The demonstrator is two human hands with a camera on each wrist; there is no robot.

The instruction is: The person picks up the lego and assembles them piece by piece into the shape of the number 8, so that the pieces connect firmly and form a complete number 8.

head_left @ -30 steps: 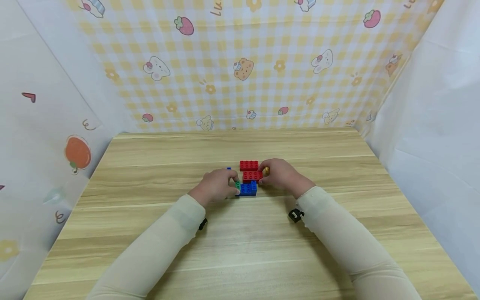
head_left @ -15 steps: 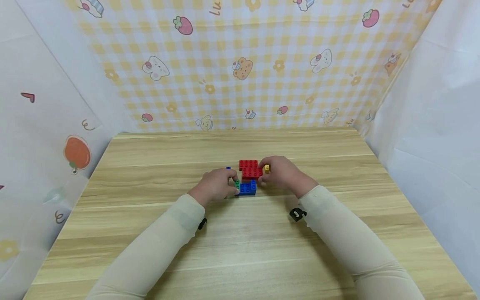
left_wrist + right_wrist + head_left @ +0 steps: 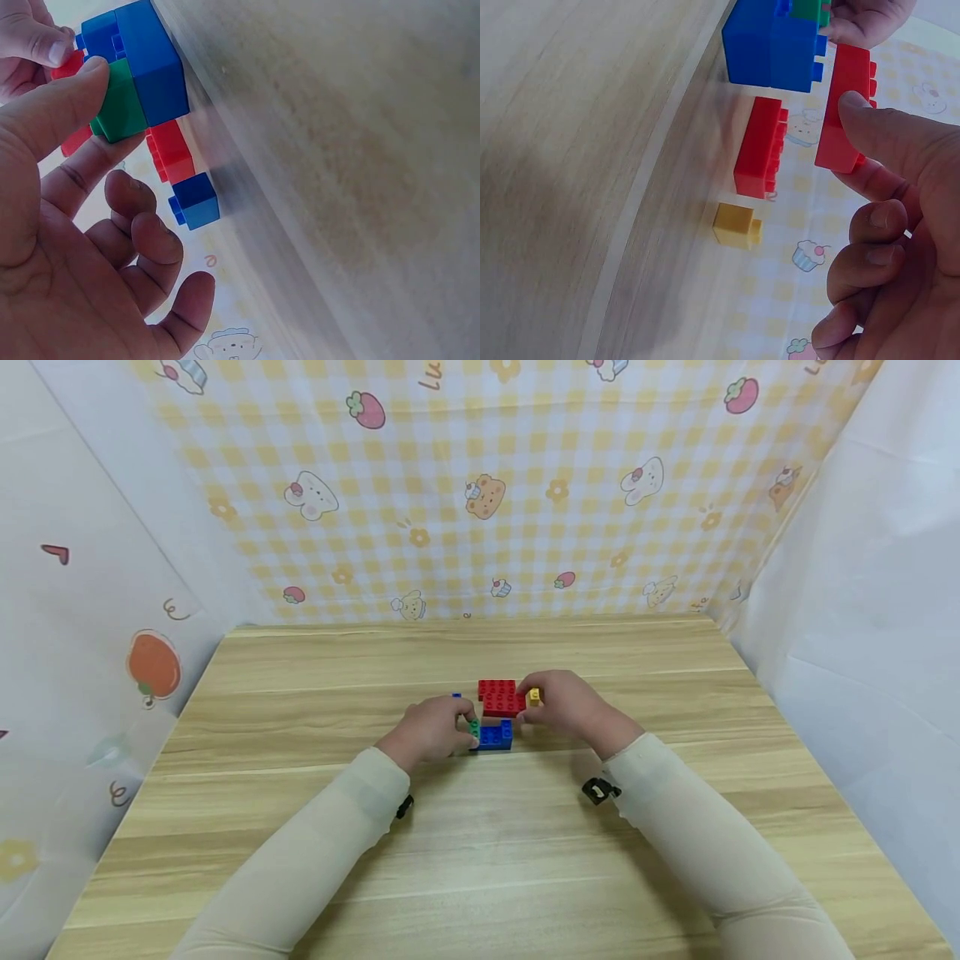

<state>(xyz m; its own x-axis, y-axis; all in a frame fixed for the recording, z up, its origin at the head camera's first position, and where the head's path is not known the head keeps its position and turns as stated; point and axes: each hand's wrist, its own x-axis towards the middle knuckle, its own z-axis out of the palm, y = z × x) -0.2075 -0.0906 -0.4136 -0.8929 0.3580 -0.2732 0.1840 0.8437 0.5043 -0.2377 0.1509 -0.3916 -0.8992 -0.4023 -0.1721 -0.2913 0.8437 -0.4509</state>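
The left hand [image 3: 433,731] pinches a green brick [image 3: 122,102] between thumb and forefinger; the green brick sits on top of blue bricks [image 3: 156,64] joined together on the table. Between its thumb and forefinger the right hand [image 3: 566,710] grips a red brick [image 3: 846,109], which the right wrist view shows raised off the table. A second red brick [image 3: 758,147] lies on the table behind the blue ones. In the head view the two red bricks overlap in sight, the held one nearer the person.
A small yellow brick [image 3: 534,697] stands just beyond the right fingers. Another small blue brick [image 3: 196,201] stands behind the left hand. The wooden table [image 3: 480,877] ends at a checked cloth [image 3: 555,535], with pale cloths at both sides.
The held red brick has moved slightly up and away from the blue bricks in the head view, along with the right hand. The left hand has stayed at the green brick.
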